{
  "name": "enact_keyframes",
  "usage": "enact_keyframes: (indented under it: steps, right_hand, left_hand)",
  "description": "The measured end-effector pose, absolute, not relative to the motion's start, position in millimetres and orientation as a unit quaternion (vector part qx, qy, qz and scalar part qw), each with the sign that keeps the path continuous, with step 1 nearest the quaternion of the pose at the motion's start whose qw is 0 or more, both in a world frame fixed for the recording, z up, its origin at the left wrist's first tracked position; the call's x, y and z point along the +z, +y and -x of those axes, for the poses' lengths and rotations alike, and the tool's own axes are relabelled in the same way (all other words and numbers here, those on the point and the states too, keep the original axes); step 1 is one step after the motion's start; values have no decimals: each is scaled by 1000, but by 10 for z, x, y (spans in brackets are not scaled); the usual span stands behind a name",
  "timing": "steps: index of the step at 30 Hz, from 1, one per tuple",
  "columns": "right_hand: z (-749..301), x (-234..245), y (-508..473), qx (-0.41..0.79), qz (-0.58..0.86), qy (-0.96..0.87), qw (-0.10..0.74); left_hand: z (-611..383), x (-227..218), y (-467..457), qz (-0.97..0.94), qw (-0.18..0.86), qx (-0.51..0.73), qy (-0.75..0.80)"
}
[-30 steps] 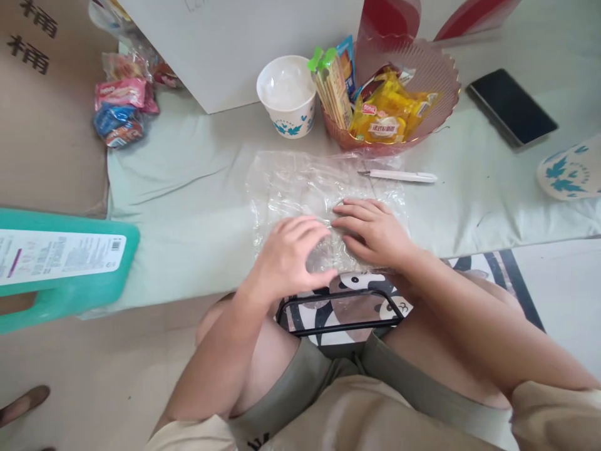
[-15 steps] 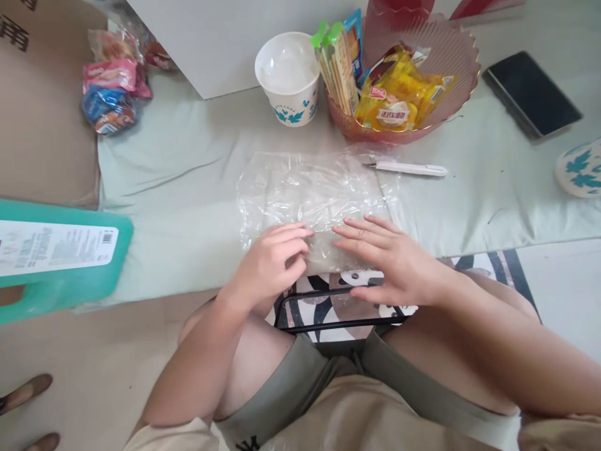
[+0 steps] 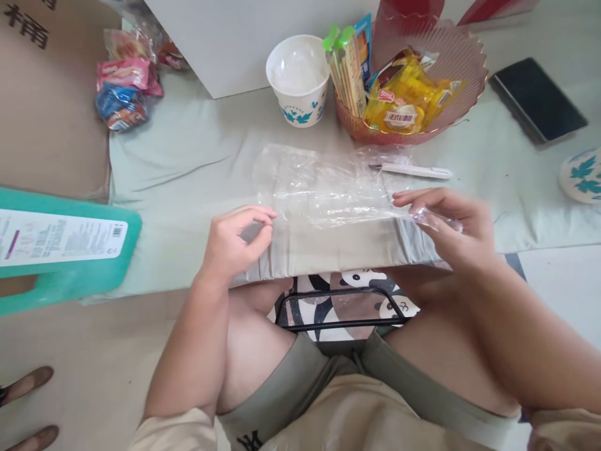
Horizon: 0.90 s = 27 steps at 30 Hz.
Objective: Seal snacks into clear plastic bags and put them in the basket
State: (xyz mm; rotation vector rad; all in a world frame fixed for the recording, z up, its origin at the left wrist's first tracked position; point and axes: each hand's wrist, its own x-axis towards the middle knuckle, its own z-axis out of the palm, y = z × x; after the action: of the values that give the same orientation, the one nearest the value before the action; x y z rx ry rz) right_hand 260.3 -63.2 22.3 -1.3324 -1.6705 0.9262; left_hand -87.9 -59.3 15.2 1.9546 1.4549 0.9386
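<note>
A crinkled sheet of clear plastic film (image 3: 323,194), perhaps a flattened bag, lies on the cloth-covered table in front of me. My right hand (image 3: 455,222) pinches its near right corner, with a bunched bit showing between thumb and fingers. The film is drawn tight toward that hand. At the film's left edge, my left hand (image 3: 239,241) has thumb and fingertips brought close together on the thin edge. A white pen-like cutter (image 3: 413,170) with a dark tip rests beside the film's far right part.
Behind the film stand a white paper cup (image 3: 300,94) and a pink basket (image 3: 476,81) of wrapped snacks. Rightward are a phone (image 3: 539,100) and another patterned cup (image 3: 582,175). Leftward are a green jug (image 3: 129,244), a cardboard box (image 3: 51,113) and packaged snacks (image 3: 124,94).
My hands have moved apart, the right one rightward and up, now gripping the film's corner. The left has shifted left to its edge. The film's near edge is pulled up and tighter.
</note>
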Motion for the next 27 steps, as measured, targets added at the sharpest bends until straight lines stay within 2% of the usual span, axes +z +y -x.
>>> enact_keyframes:
  steps: [1, 3, 5, 6, 8, 9, 11, 13, 14, 16, 20, 22, 27]
  right_hand:
    - [-2624, 228, -626, 402, 512, -656, 382]
    - [-2661, 231, -606, 490, 459, -686, 281]
    - [-2701, 229, -576, 554, 391, -721, 143]
    - [-2722, 226, -560, 569, 364, -730, 101]
    - [-2759, 218, -535, 579, 336, -739, 81]
    - [-2770, 214, -526, 579, 334, -738, 86]
    - [-2761, 212, -517, 566, 356, -740, 79]
    - [-2710, 223, -521, 526, 400, -750, 24]
    - [-2675, 234, -525, 503, 420, -755, -10]
    - [-2602, 262, -539, 469, 442, -762, -63]
    - [-2532, 293, -559, 452, 448, -768, -68]
    - [-2541, 283, -561, 455, 446, -768, -58]
    - [-2606, 237, -562, 489, 436, -754, -48]
  left_hand:
    - [905, 184, -595, -689, 310, 368, 542]
    - [972, 276, -600, -634, 428, 361, 534]
    - [1060, 370, -594, -613, 551, 264, 502]
    - [1109, 401, -584, -608, 602, 197, 478]
    - [1199, 404, -542, -595, 669, 111, 430]
    - [1230, 371, -509, -587, 680, 132, 419]
    - [1242, 252, -414, -553, 640, 301, 439]
    - [1167, 100, -294, -479, 510, 512, 498]
    - [1098, 31, -234, -455, 442, 563, 530]
    - [916, -62, -139, -496, 379, 535, 569]
    - [533, -36, -101, -626, 454, 306, 555]
    - [416, 26, -124, -637, 489, 251, 540]
    - [408, 84, -94, -564, 501, 339, 563]
